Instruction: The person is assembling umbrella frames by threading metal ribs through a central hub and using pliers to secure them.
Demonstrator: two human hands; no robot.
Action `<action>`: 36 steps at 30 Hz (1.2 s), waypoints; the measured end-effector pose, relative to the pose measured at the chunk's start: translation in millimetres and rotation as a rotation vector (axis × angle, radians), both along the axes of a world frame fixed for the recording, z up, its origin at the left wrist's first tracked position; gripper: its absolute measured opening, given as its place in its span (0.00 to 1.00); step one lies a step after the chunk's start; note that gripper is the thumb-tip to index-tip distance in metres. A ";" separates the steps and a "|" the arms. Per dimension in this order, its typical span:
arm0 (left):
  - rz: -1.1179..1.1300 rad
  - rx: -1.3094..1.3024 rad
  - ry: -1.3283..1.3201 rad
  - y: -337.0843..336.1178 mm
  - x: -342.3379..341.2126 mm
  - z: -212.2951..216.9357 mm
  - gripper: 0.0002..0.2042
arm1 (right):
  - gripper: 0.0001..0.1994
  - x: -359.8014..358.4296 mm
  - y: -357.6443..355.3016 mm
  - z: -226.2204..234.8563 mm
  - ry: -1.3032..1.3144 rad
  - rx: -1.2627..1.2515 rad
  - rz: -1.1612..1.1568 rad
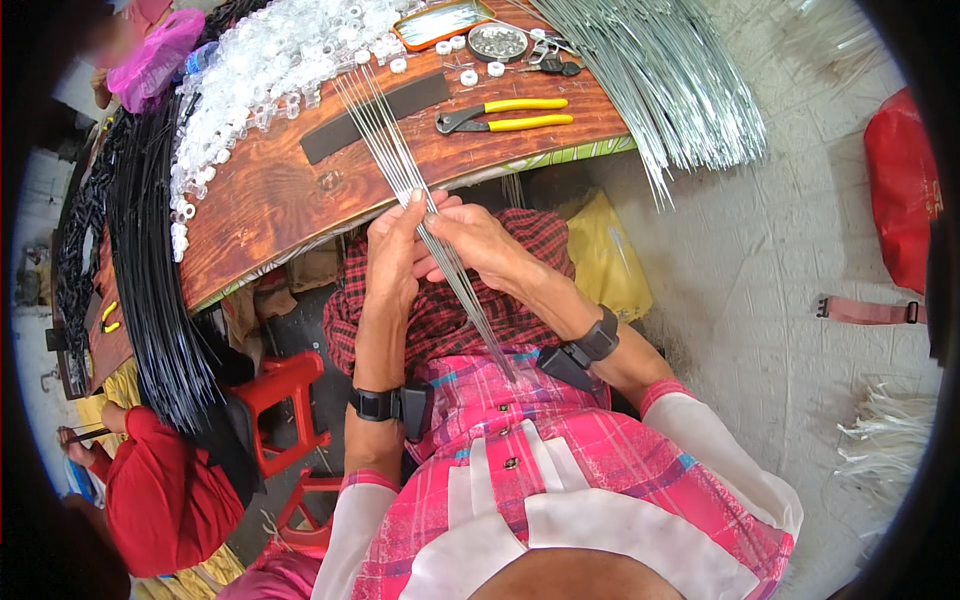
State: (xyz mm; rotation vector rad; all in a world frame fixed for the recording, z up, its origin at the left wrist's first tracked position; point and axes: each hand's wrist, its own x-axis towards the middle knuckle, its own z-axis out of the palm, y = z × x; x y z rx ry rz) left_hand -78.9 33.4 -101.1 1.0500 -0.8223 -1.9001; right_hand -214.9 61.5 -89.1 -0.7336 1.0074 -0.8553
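In the head view, the wires [398,160] slant across the near edge of the table [265,195]: their far ends fan out above it, and their lower ends hang short of it, over the person's lap. The left hand [390,245] pinches them between thumb and fingers just off that edge. The right hand [475,240], close beside it, also pinches the wires, its thumb laid on them; which fingers press from behind is hard to tell.

On the table, a dark bar [328,140] lies under the fanned ends; whether they touch it cannot be told. Pliers [520,104] with yellow handles lie to its right on the table, and behind them are white rings [468,77] and a round dish [497,42]. A heap of clear parts [260,75] covers the table's far left, and a thick bundle [665,90] overhangs its right end.

The likeliest trouble is slipping: the wires look thin and smooth, so a slack pinch could let one slide out and drop below the table. The fanned ends could also cross and tangle if the two hands twist unevenly, and a low sweep over the table might knock the loose rings. The lower ends could snag on the shirt [460,400], since they reach it.
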 end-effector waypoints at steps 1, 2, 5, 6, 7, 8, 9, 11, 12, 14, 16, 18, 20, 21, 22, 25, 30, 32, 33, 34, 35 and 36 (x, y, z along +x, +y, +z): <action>0.029 -0.021 -0.018 3.5 -2.4 2.3 0.24 | 0.19 -2.3 0.7 -8.9 -0.051 -0.013 0.011; 0.048 -0.019 -0.027 8.2 -5.0 5.5 0.24 | 0.19 -3.7 3.7 -9.7 -0.051 -0.024 0.011; 0.080 0.006 -0.024 1.8 -7.9 5.2 0.24 | 0.19 -7.8 0.3 -9.6 -0.017 -0.037 0.059; 0.057 0.023 -0.029 0.8 -3.8 5.2 0.24 | 0.19 -7.1 -0.8 -7.5 -0.017 -0.035 0.060; 0.034 0.039 -0.035 0.1 -0.5 5.2 0.25 | 0.19 -6.1 -3.4 -5.3 -0.019 -0.028 0.078; 0.035 0.040 -0.035 -0.1 1.5 2.4 0.25 | 0.19 -5.2 -4.4 -4.2 -0.020 -0.022 0.096; 0.003 0.016 0.013 -1.7 2.2 0.5 0.25 | 0.19 -6.1 -4.3 -7.1 -0.020 -0.025 0.095; -0.030 -0.013 0.061 -2.5 4.0 -0.7 0.26 | 0.19 -9.9 -3.9 -15.2 -0.024 -0.033 0.103; -0.038 -0.012 0.048 -0.2 5.4 2.6 0.27 | 0.19 -10.6 -3.8 -15.2 -0.024 -0.036 0.103; -0.047 -0.014 0.035 -1.3 4.9 5.4 0.28 | 0.19 -11.8 -4.6 -14.8 -0.026 -0.038 0.119; 0.007 -0.001 -0.018 -2.0 3.0 6.0 0.29 | 0.18 -8.0 -5.7 -12.8 -0.032 -0.031 0.118; -0.026 -0.014 -0.036 -4.3 7.9 5.4 0.28 | 0.16 -5.6 -7.1 -12.7 -0.036 -0.025 0.117; -0.057 -0.029 -0.054 -6.0 8.8 4.6 0.28 | 0.17 -5.4 -8.1 -15.2 -0.110 -0.032 0.084; -0.066 -0.026 -0.073 -7.2 9.3 3.9 0.27 | 0.17 -4.8 -9.1 -14.6 -0.110 -0.038 0.086; -0.075 -0.025 -0.091 -8.5 9.8 3.1 0.27 | 0.17 -4.4 -9.9 -13.3 -0.103 -0.036 0.094; -0.118 -0.079 -0.122 -12.8 15.8 -2.8 0.28 | 0.17 -4.5 -12.0 -13.3 -0.089 -0.039 0.119; -0.293 -0.181 -0.360 -9.8 45.9 9.1 0.29 | 0.16 -11.8 -8.6 -6.8 -0.084 -0.020 0.125; -0.317 -0.169 -0.291 0.3 55.9 25.8 0.23 | 0.17 -22.5 -5.2 2.6 -0.078 -0.032 0.128; -0.319 -0.180 -0.295 6.2 59.2 32.6 0.23 | 0.17 -27.4 -2.2 11.7 -0.056 -0.045 0.174; -0.224 -0.295 -0.331 13.5 62.8 37.4 0.21 | 0.18 -31.2 1.0 20.2 -0.035 -0.050 0.223; -0.128 -0.409 -0.365 16.7 63.8 43.4 0.20 | 0.19 -34.5 3.1 30.3 -0.039 -0.063 0.260; -0.126 -0.412 -0.369 20.1 58.0 53.5 0.20 | 0.19 -35.5 5.5 39.4 -0.041 -0.067 0.262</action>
